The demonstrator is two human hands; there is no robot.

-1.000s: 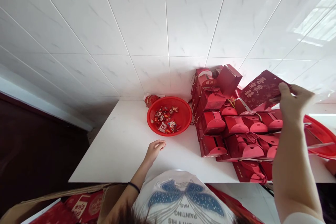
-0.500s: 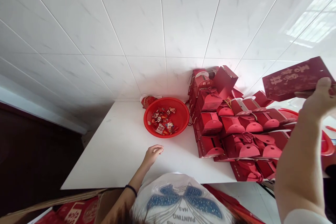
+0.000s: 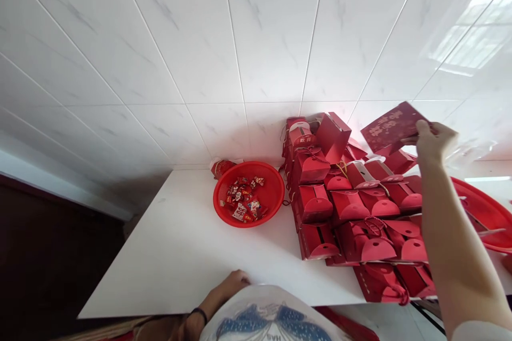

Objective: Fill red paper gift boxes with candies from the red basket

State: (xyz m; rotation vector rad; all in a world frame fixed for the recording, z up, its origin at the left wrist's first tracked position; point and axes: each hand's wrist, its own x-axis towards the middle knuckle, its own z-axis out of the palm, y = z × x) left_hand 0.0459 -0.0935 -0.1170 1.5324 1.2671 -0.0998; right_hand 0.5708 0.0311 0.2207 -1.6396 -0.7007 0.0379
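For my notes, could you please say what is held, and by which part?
The right hand holds a red box by its right end; left hand, nothing visible.

A printed red box (image 3: 390, 127) tilts, held aloft.

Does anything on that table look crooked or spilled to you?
One box at the back of the pile sits askew, unlike the neater rows in front. The sweets lie inside the basket; I see none spilled.

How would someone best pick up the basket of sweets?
I'd probably grip the basket by its near rim, coming from the front: that curved edge shows uncovered, while boxes stand close on its right and the wall stands behind.
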